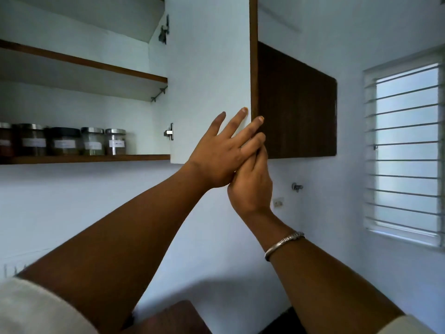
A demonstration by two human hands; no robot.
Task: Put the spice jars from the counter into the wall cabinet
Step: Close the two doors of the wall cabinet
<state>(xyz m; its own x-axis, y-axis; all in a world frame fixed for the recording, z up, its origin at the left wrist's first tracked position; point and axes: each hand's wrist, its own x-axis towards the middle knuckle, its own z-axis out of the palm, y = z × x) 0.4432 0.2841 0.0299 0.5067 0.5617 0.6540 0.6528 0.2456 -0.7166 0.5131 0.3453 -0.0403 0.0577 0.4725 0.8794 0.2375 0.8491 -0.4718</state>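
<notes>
Hands on door: my left hand (218, 153) lies flat, fingers spread, on the white inner face of the cabinet door (209, 75); right hand (250, 186) hooks its free edge, holding nothing else. Five spice jars (65, 141) sit on the bottom shelf (84, 159) beyond. I'd swing it shut slowly, fingers clear of the hinge side.

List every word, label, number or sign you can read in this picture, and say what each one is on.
No text can be read.
White labels on the spice jars on the lower cabinet shelf: too blurred and small to read.
Bracelet on the right wrist: engraved pattern only, no letters legible.
Open cabinet door, wall and window: no writing visible.
</notes>
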